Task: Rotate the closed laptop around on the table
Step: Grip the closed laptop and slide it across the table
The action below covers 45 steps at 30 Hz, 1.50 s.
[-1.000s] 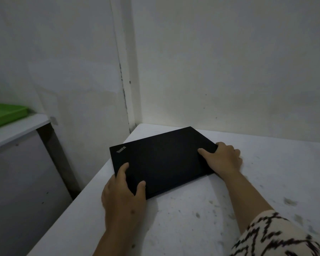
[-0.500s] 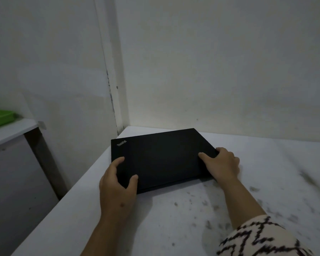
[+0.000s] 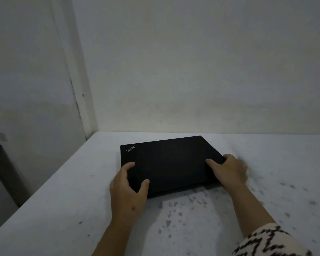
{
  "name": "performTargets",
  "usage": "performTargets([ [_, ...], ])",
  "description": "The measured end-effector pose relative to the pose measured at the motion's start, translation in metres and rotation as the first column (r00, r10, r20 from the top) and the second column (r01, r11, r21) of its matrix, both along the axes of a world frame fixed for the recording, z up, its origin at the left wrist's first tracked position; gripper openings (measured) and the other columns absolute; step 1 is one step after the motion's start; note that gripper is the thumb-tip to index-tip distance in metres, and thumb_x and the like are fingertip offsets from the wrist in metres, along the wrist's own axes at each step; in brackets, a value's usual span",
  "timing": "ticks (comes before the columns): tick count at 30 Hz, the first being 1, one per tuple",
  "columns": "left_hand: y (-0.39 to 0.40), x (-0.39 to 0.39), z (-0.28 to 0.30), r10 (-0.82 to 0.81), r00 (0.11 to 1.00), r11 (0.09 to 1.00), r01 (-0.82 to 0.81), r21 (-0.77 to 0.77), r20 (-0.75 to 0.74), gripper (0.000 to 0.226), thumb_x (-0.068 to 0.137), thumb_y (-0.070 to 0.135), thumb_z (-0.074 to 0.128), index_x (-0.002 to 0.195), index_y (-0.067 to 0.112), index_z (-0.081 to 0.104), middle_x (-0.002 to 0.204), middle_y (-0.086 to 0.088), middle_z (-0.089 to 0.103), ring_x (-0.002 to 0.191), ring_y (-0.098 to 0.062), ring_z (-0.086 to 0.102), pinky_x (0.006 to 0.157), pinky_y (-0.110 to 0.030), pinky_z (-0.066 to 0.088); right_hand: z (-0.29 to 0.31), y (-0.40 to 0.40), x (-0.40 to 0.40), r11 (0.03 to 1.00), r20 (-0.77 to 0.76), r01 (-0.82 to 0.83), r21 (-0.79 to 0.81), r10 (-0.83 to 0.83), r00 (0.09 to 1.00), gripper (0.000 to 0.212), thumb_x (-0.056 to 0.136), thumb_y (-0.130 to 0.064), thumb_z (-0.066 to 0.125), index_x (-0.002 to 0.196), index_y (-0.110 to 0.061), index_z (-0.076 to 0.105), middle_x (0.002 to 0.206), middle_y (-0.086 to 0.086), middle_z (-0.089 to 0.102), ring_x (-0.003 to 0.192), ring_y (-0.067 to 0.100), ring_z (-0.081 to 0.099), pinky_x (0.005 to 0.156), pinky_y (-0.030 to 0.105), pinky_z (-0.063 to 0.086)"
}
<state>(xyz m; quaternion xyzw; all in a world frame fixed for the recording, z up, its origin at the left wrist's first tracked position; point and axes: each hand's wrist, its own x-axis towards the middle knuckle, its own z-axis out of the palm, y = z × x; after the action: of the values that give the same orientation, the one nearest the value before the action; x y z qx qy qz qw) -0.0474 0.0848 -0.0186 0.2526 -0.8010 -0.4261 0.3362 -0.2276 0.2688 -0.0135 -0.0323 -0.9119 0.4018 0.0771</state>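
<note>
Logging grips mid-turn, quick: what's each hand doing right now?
Left hand: closed on the laptop at its near-left corner.
Right hand: closed on the laptop's right edge.

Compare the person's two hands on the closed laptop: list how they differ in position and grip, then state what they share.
1. The left hand grips the near left corner of the laptop; the right hand grips its right edge, farther from the camera.
2. The left hand has a finger and thumb spread on the lid; the right hand has its thumb on the lid, fingers wrapped around the edge.
3. A patterned sleeve shows on the right arm; the left forearm is bare.

Both hold the laptop on the table.
</note>
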Motion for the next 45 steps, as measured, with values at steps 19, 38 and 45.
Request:
performTargets([
  [19,0.1,-0.03,-0.011,-0.169,0.985,0.986,0.169,-0.012,0.026,0.055,0.078,0.024,0.067,0.126,0.027,0.042,0.13,-0.003,0.052,0.123,-0.024,0.044,0.102,-0.044,0.043,-0.01,0.125,0.0,0.991,0.015,0.109,0.074,-0.11,0.994,0.059,0.074,-0.051,0.064,0.111,-0.006,0.058,0.114,0.019,0.059,0.112,0.038,0.044,0.085,0.042,0.042],
  [38,0.069,-0.046,-0.02,-0.12,0.95,0.985,0.15,-0.086,0.287,0.056,0.082,0.042,0.058,0.129,0.019,0.04,0.135,-0.005,0.048,0.125,-0.024,0.042,0.103,-0.042,0.042,-0.013,0.093,0.019,0.955,-0.015,0.042,0.292,-0.04,0.999,0.073,0.081,-0.054,0.052,0.137,-0.013,0.03,0.152,0.014,0.021,0.137,0.038,0.017,0.11,0.059,0.017],
  [45,0.039,-0.083,-0.01,-0.199,0.903,0.97,0.236,-0.051,0.381,0.069,0.081,0.047,0.055,0.136,0.012,0.032,0.142,-0.01,0.042,0.128,-0.028,0.041,0.106,-0.044,0.037,-0.021,0.066,0.036,0.934,0.091,-0.048,0.353,0.016,0.996,0.086,0.081,-0.066,0.04,0.148,-0.02,0.008,0.158,0.011,-0.01,0.143,0.038,-0.013,0.11,0.065,-0.004],
])
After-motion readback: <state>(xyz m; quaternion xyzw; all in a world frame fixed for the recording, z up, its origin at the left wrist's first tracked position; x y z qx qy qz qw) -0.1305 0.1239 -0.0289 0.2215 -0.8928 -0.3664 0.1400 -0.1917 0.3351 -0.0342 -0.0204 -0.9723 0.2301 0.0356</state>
